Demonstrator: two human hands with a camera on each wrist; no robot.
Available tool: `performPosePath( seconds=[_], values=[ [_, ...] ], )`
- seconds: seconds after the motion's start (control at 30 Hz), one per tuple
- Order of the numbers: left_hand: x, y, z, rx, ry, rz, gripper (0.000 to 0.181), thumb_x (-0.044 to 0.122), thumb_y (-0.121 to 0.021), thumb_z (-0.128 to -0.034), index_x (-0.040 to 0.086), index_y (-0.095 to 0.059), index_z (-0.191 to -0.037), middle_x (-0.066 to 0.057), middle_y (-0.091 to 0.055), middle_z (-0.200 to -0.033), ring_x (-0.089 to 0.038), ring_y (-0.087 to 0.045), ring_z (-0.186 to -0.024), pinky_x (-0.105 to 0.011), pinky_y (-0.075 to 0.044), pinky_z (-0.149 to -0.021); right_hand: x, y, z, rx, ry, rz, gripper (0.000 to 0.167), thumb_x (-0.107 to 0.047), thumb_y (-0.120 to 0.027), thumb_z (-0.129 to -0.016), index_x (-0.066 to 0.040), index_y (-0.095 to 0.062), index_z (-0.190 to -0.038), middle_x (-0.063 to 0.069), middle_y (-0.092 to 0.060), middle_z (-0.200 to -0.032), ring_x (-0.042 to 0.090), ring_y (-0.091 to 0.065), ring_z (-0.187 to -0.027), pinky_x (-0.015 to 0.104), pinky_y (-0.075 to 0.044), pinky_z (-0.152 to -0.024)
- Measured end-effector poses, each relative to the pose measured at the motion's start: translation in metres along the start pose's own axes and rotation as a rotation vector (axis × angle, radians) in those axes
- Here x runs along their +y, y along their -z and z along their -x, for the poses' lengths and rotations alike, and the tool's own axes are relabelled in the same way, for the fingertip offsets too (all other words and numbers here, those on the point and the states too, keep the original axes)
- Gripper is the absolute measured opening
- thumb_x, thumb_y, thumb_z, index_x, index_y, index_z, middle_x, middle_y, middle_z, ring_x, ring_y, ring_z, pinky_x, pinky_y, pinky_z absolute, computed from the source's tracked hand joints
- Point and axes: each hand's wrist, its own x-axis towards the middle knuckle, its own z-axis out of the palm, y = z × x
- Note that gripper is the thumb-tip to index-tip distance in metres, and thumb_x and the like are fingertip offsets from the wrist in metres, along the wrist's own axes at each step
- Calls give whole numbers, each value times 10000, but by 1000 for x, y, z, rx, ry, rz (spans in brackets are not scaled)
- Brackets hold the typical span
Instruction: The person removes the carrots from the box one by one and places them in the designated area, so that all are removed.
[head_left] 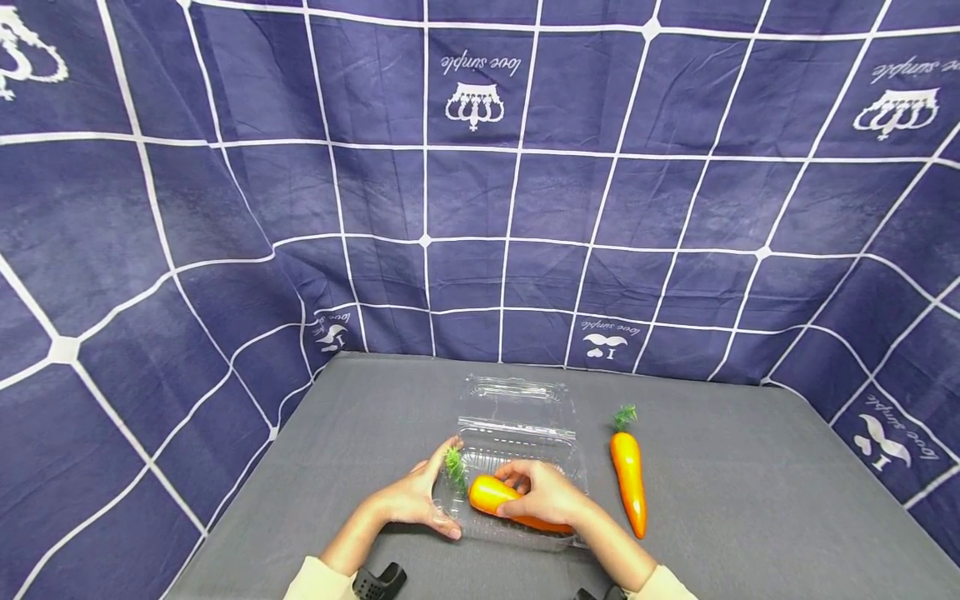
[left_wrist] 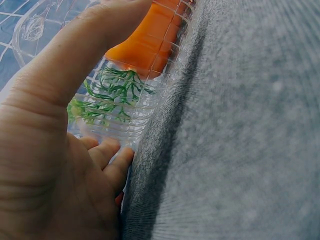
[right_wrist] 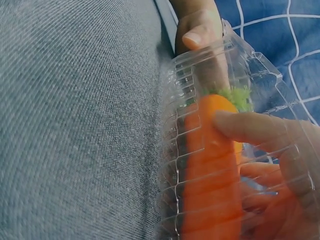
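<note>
A clear plastic clamshell box (head_left: 517,446) stands on the grey table with its lid (head_left: 517,406) folded back. Inside its tray lies a glossy orange carrot (head_left: 489,493), green leaves (head_left: 454,467) toward the left end. My right hand (head_left: 543,496) reaches into the tray and grips that carrot between thumb and fingers; the thumb (right_wrist: 245,127) shows on it through the plastic. My left hand (head_left: 416,500) holds the left end of the box, thumb in front and fingers toward the back. Beyond the box on the right lies a second carrot (head_left: 628,483), touched by neither hand.
Grey cloth covers the table (head_left: 750,483). Behind it and along both sides hangs a blue curtain (head_left: 570,200) with white grid lines. Dark bands (head_left: 378,581) sit at the wrists, by cream sleeves (head_left: 322,581).
</note>
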Motion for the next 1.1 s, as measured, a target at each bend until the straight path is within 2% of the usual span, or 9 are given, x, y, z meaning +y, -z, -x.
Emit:
performPosePath(
  seconds=[0.27, 0.73, 0.97, 1.1],
  values=[
    [0, 0, 0, -2, -10, 14, 1331, 329, -956, -571, 61, -98, -1553, -92, -266, -1575, -400, -298, -1341, -620, -247, -1048, 2, -1, -1, -26, 27, -3, 389, -144, -857, -710, -71, -699, -1058, -51, -629, -853, 49, -536, -699, 229, -446, -645],
    [2, 0, 0, 3, -3, 9, 1311, 343, -954, -569, 95, -126, -1555, -84, -285, -1566, -387, -309, -1335, -615, -258, -1044, 4, 1, 0, 8, 4, -20, 399, -170, -850, -731, -80, -704, -1092, -34, -649, -926, 98, -563, -771, 252, -464, -692],
    [1, -1, -1, 5, 13, -19, 1301, 342, -955, -564, -5, -150, -1526, -216, -344, -1489, -400, -344, -1327, -595, -279, -1058, 4, 2, 0, 108, 34, -87, 430, -133, -837, -747, -20, -680, -1131, 41, -671, -976, 139, -576, -796, 278, -474, -720],
    [1, 0, -1, 5, -14, -10, 1310, 341, -953, -556, -15, -144, -1522, -237, -339, -1502, -394, -337, -1335, -603, -263, -1060, 3, 5, -1, 193, -1, -130, 456, -145, -834, -754, -9, -661, -1153, 64, -677, -1000, 166, -585, -824, 291, -472, -732]
  ],
)
